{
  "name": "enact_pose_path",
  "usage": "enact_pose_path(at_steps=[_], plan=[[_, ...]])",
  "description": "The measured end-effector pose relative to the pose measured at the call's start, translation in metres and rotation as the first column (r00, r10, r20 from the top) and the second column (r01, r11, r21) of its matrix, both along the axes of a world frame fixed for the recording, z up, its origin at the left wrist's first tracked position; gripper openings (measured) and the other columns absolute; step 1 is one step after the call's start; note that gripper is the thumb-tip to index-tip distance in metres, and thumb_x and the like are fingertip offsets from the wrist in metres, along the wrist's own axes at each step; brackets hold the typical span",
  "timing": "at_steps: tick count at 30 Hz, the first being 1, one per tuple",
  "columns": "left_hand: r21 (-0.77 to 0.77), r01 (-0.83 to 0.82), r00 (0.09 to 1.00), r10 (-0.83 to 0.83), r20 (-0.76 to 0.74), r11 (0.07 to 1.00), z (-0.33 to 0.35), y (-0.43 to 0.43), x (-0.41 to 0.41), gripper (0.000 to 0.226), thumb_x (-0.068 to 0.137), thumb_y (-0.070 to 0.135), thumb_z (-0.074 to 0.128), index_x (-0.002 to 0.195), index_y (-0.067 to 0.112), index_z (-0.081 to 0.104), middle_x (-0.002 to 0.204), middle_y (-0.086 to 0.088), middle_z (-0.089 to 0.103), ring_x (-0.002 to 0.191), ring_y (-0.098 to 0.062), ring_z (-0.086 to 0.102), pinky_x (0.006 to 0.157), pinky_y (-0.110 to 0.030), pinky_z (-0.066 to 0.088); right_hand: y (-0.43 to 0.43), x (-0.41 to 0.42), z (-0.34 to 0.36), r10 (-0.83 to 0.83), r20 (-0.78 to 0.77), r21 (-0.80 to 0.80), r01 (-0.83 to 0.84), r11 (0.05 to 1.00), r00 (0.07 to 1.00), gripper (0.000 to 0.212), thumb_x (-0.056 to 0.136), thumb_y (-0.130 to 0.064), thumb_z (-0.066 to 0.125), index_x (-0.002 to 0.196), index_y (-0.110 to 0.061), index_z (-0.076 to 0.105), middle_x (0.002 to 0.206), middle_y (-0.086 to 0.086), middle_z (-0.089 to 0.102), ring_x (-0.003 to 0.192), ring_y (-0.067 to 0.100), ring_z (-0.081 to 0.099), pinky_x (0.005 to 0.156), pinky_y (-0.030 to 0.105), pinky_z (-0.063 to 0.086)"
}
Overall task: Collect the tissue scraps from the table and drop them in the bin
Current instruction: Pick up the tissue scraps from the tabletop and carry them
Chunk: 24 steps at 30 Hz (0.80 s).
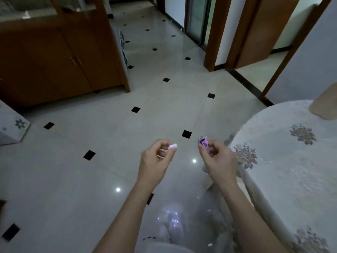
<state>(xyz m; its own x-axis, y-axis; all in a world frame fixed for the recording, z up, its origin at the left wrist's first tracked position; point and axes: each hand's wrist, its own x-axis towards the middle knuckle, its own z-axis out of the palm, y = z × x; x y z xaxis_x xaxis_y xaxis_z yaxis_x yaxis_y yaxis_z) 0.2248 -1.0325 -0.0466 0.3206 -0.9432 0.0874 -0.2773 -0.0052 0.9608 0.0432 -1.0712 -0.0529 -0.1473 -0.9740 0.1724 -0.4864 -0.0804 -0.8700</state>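
- We look down on a glossy pale tiled floor (pixel 109 161) with small black squares (pixel 186 134) set at the tile corners. It reflects spots of light.
- A brown wooden cabinet (pixel 54 66) stands far left, and brown wooden doors (pixel 255 33) open at the far right.
- The round table (pixel 291 170) with its pale flowered cloth is at the right, its edge just beside the right hand (pixel 217 157).
- The left hand (pixel 155 161) pinches a white scrap (pixel 172 146) between thumb and curled fingers. This scrap is a crumpled ball, so we cannot give it a long axis.
- The right hand pinches a pink scrap (pixel 203 141) (it has dark marks), which sticks out from the fingertips. Its long axis points away from the person.
- Both hands are over the floor, apart from each other.
- A beige thing (pixel 324 105) lies on the far part of the table, and a white flowered box (pixel 12 128) stands at the left edge, well apart from the hands.
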Motion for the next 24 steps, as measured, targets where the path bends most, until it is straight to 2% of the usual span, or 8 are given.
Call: enact_pose_path(at_steps=[7,16,24], plan=[[-0.004,0.01,0.999,-0.01,-0.039,1.0,0.003,-0.07,0.058,0.006,0.088,0.026,0.073,0.084,0.026,0.069,0.075,0.011,0.069,0.063,-0.013,0.065,0.061,-0.032,0.054,-0.052,0.055,-0.002,-0.015,-0.059,0.004,0.016,1.0,0.998,0.011,0.083,-0.032,0.073,0.077,-0.031,0.065,0.059,-0.009,0.059,0.06,0.008,0.057,0.061,0.032,0.049],[-0.001,0.057,0.998,-0.057,-0.023,0.998,-0.013,-0.169,0.085,0.007,0.087,0.031,0.074,0.084,0.032,0.068,0.077,0.011,0.069,0.069,-0.018,0.067,0.065,-0.04,0.057,-0.147,0.071,-0.008,-0.063,-0.078,0.031,0.066,0.997,0.995,0.012,0.084,-0.033,0.073,0.078,-0.024,0.067,0.06,-0.006,0.061,0.063,0.01,0.058,0.061,0.03,0.047],[0.019,0.16,0.985,-0.161,0.062,0.987,-0.005,-0.316,0.076,0.005,0.087,0.033,0.073,0.085,0.031,0.069,0.083,0.009,0.069,0.07,-0.02,0.066,0.069,-0.043,0.058,-0.28,0.059,-0.023,-0.134,0.049,0.075,0.13,0.989,0.99,0.014,0.085,-0.03,0.073,0.073,-0.028,0.064,0.059,-0.008,0.057,0.057,0.007,0.053,0.059,0.027,0.045]])
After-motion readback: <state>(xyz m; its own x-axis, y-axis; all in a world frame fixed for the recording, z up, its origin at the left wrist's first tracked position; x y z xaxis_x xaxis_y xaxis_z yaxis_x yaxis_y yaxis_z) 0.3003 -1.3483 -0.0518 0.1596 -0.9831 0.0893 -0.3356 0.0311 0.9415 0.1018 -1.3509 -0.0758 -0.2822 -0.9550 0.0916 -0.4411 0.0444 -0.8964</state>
